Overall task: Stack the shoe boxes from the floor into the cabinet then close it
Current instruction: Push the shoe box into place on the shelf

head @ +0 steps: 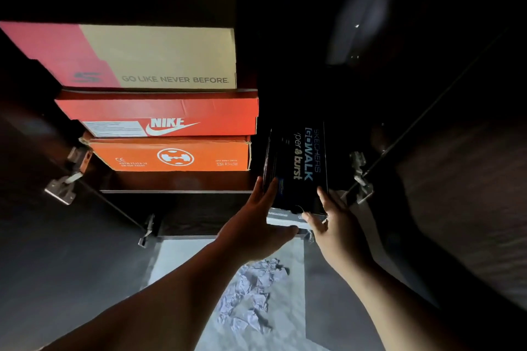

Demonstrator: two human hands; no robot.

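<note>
1. We judge that we are in the stacking step: we hold the black shoe box (296, 168) at the mouth of the cabinet (176, 191), standing on end in the gap to the right of the stack already inside.

2. Our left hand (258, 222) lies along the box's left side, fingers fairly straight up that face and the thumb curled under the near bottom edge. Our right hand (335, 222) takes the near right corner, thumb on the front face and fingers wrapped under the pale end panel.

3. The next move, as we read it, calls for pushing the box farther in until it clears the front edge, keeping it upright so it does not lean on the stack.

4. The box is dark with "SKECHERS GOWALK" lettering running sideways and a pale label end nearest us.

5. To its left the cream and pink box (148, 57) tops the red Nike box (171, 115), which sits on the orange box (174, 155).

6. Both doors stand open, so closing is not yet done; crumpled paper (251, 296) lies on the floor (176, 256) near us.
</note>
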